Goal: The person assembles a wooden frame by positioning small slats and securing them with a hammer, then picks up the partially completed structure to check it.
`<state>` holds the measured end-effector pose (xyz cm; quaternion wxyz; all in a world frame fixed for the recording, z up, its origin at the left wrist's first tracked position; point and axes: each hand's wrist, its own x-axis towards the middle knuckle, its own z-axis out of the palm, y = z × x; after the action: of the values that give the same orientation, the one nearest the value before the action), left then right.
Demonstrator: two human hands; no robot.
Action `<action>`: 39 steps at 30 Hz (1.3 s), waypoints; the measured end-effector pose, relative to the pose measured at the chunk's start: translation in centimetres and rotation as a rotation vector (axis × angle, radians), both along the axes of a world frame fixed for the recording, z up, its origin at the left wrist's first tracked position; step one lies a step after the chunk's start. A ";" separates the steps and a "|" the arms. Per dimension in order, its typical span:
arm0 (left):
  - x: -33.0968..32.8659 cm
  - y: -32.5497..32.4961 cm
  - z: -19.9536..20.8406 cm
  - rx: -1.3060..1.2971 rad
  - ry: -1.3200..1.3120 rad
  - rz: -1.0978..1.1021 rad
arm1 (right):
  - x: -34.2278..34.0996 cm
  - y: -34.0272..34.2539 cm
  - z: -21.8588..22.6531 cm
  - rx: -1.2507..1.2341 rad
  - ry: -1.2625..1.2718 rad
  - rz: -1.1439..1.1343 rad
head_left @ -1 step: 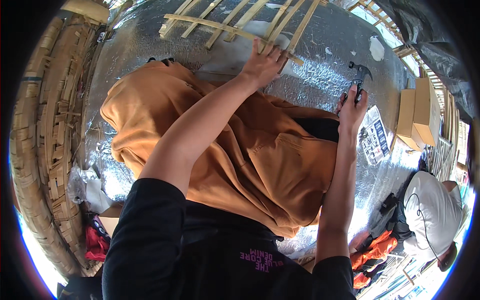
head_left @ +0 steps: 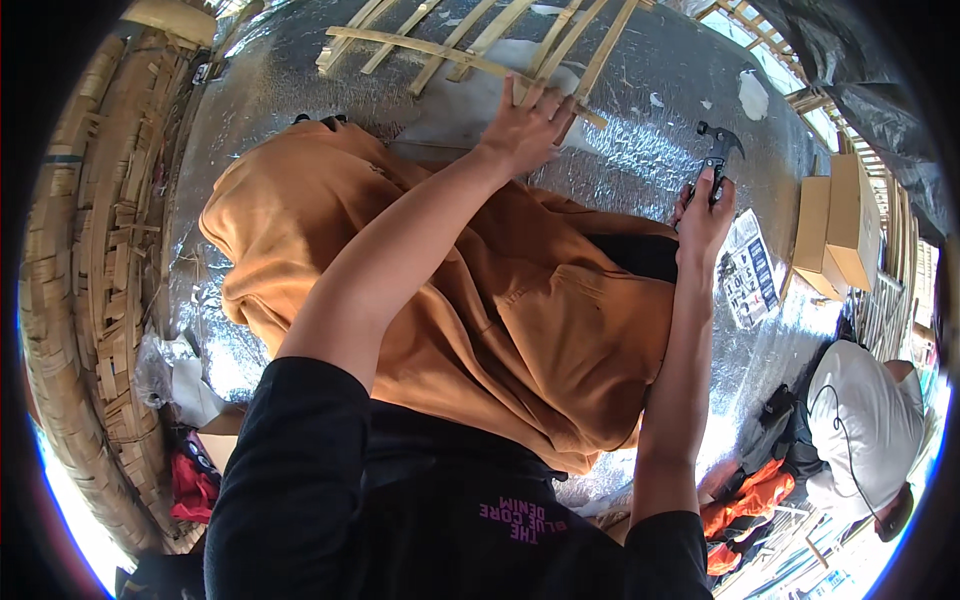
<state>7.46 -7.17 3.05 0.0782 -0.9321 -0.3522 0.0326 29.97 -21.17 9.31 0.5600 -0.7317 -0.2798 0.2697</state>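
My left hand (head_left: 525, 130) lies with spread fingers across the right end of a thin flat wooden crosspiece (head_left: 420, 46). That strip crosses several narrow wooden slats (head_left: 488, 40), forming a comb-like frame on a silvery foil sheet (head_left: 640, 120). Farther right, my right hand (head_left: 708, 210) is wrapped round the dark handle of a claw hammer (head_left: 717, 150). The hammer's head points away from me, above the foil and apart from the slats. Part of its handle is hidden in my palm.
Brown cloth (head_left: 400, 270) covers my legs between my arms. Right of the hammer lie a printed sheet (head_left: 750, 275) and cardboard boxes (head_left: 845, 225). A person in a white shirt (head_left: 860, 430) bends at the lower right. Woven bamboo (head_left: 110, 270) borders the left side.
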 end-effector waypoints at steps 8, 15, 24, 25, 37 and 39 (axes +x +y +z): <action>-1.4 0.8 -0.2 -0.032 -0.333 0.251 | -0.5 0.0 0.8 -0.015 -0.017 -0.001; -3.4 3.5 -2.6 -0.032 -0.542 0.391 | -0.3 0.0 0.6 -0.020 -0.028 0.001; -7.0 8.6 3.2 -0.176 -0.205 0.406 | -0.2 0.4 0.2 -0.010 0.103 -0.002; -7.7 9.0 4.4 -0.169 -0.199 0.419 | -0.3 0.5 0.1 -0.007 0.111 0.012; -11.5 1.0 11.1 -0.816 0.094 0.140 | 0.7 0.1 -0.8 -0.199 0.074 0.033; -10.9 1.1 11.1 -0.501 0.028 0.089 | 1.3 -0.2 -1.1 -0.217 0.052 0.070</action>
<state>-3.47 -6.09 14.12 -0.1518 -0.9053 -0.3729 0.1351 31.29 -21.35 8.26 0.4747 -0.7706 -0.2597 0.3367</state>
